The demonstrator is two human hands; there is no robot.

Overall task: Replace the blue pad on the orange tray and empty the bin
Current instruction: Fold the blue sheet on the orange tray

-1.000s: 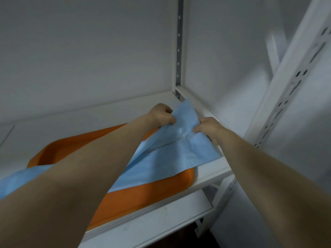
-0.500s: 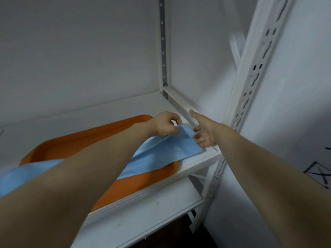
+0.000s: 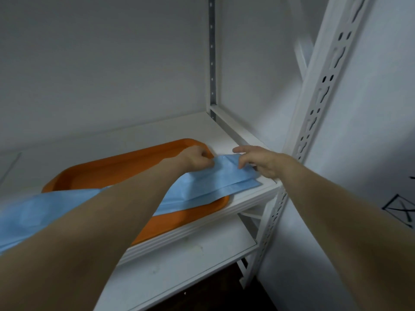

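An orange tray lies on a white shelf. A light blue pad, partly folded, stretches across the tray from the far left to past its right end, where it overhangs onto the shelf. My left hand is closed, pinching the pad's upper right edge above the tray's far right corner. My right hand rests on the pad's right corner, index finger stretched out, the other fingers curled over the edge. My left forearm hides the middle of the pad. No bin is in view.
The white shelf ends at a slotted white upright on the right. A lower shelf board juts out beneath. A grey wall stands behind, and a white wall with a black scribble is at right.
The pad's right end has been lowered from held-up to lying flatter over the tray's end and the shelf. Both hands came down and nearer with it; the view shifted right.
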